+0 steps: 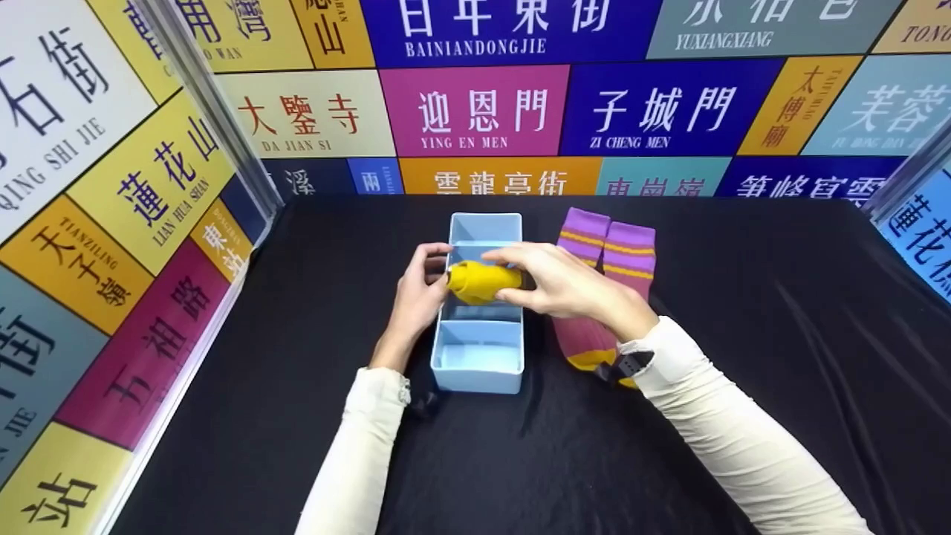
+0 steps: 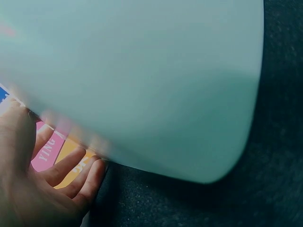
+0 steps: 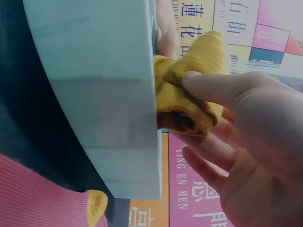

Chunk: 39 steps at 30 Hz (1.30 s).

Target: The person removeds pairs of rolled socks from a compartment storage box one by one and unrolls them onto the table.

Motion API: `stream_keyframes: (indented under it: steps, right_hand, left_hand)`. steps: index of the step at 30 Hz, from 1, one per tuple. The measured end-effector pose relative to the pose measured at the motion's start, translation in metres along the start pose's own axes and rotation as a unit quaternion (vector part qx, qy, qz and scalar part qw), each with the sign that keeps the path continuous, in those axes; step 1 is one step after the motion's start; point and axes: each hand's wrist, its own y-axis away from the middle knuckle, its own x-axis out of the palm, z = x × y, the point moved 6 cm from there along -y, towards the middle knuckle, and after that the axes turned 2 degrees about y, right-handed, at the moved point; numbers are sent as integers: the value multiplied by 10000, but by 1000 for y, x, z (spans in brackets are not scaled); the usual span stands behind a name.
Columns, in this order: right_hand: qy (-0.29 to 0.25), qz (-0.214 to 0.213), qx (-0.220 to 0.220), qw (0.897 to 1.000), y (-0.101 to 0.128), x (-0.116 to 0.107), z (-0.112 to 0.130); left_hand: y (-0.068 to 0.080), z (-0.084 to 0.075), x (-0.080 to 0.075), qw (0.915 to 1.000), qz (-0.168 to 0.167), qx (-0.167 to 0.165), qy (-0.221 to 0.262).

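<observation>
A rolled yellow sock is over the middle section of a long light blue divided box. My right hand pinches its right end between thumb and fingers. In the right wrist view the rolled sock shows ribbed knit and an open fold, level with the box rim. My left hand is at the box's left rim, its thumb close to the sock's other end. Loosely bent left fingers show beside the box wall in the left wrist view.
A pair of purple and pink socks with yellow stripes and toes lies flat right of the box, partly under my right forearm. Black cloth covers the table. Printed sign panels stand behind and at both sides.
</observation>
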Motion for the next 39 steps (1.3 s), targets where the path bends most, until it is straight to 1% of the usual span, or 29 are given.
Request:
stream_keyframes:
  steps: [2,4,6,10,13,18,23,28,31,35,39]
  right_hand:
    - [-38,-109,-40,9999,2,-1,-1]
    - [-195,-208,-50,9996,4,-2,-2]
    - [-493,-274,-51,9984,5,-3,-3]
    - [-1140,-270,-59,9931,6,-5,-4]
    - [-1402,-289,-22,9897,8,-6,-5]
    - [-1644,-459,19,9853,12,-10,-7]
    - [-1763,-653,5,9822,20,-16,-9]
    - [-1977,-812,-14,9769,31,-21,-17]
    - [-2040,-785,53,9758,38,-21,-26]
    - [-1937,-696,225,9783,51,-21,-39]
    - [-1979,-624,344,9776,63,-22,-48]
  left_hand:
    - [0,-1,0,10000,14,2,16]
    - [-1,-2,0,10000,6,34,28]
    - [-2,-2,0,10000,-8,27,35]
    - [-3,-1,0,9999,-84,-69,21]
    - [-3,0,-1,9998,-127,-171,3]
    - [-3,1,-2,9997,-150,-201,45]
    - [-3,0,-1,9996,-174,-186,125]
    - [-3,-1,-1,9996,-168,-202,135]
    - [-2,-1,-1,9996,-169,-231,74]
    - [0,-1,0,9996,-155,-248,8]
    - [0,-1,1,9995,-198,-226,-19]
